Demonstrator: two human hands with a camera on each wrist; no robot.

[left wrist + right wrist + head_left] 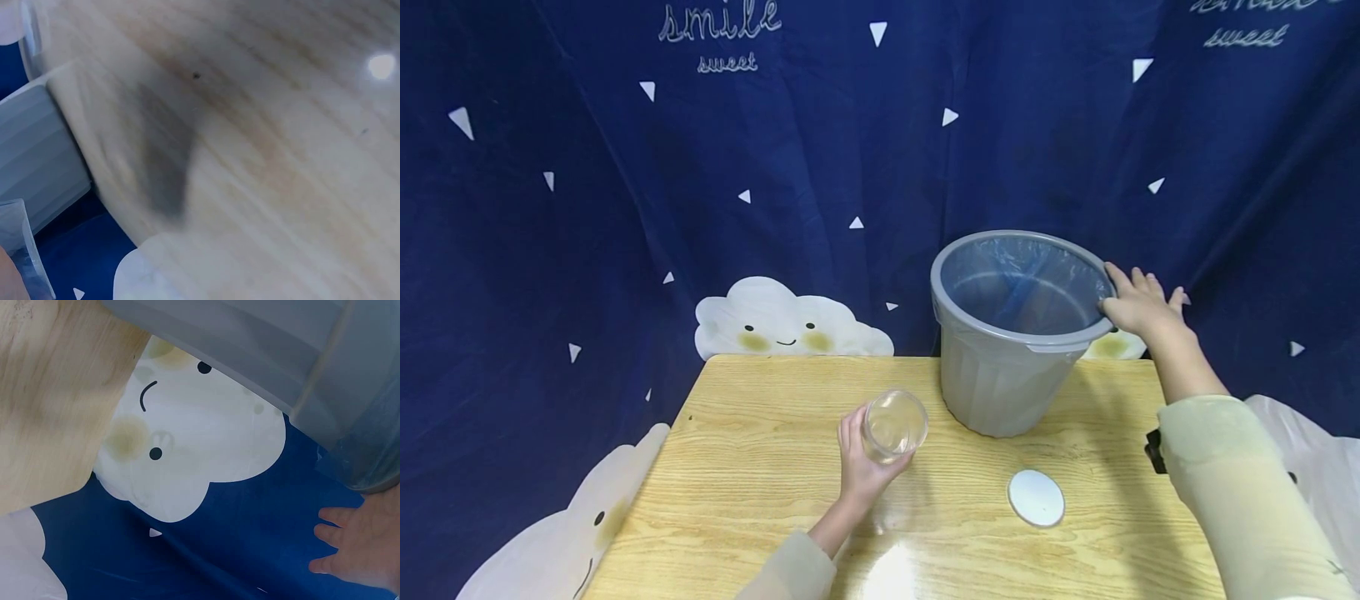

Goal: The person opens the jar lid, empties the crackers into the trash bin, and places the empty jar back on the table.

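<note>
My left hand [862,467] grips a clear round container [895,423], a glass or jar, from its left side above the wooden table. Its open mouth faces up, and I see nothing inside. At the back right of the table stands a grey trash bin [1000,375] with a clear plastic liner [1022,283] inside. My right hand [1142,304] touches the bin's right rim with thumb and forefinger; the other fingers spread outward, as the right wrist view shows too. Part of the bin [37,150] appears in the left wrist view, where the left hand is barely visible.
A flat white disc [1036,497] with a grey edge lies on the wooden table [760,450], in front of the bin. Behind hangs a dark blue curtain [805,167] with white triangles and smiling clouds. The table's back edge runs just behind the bin.
</note>
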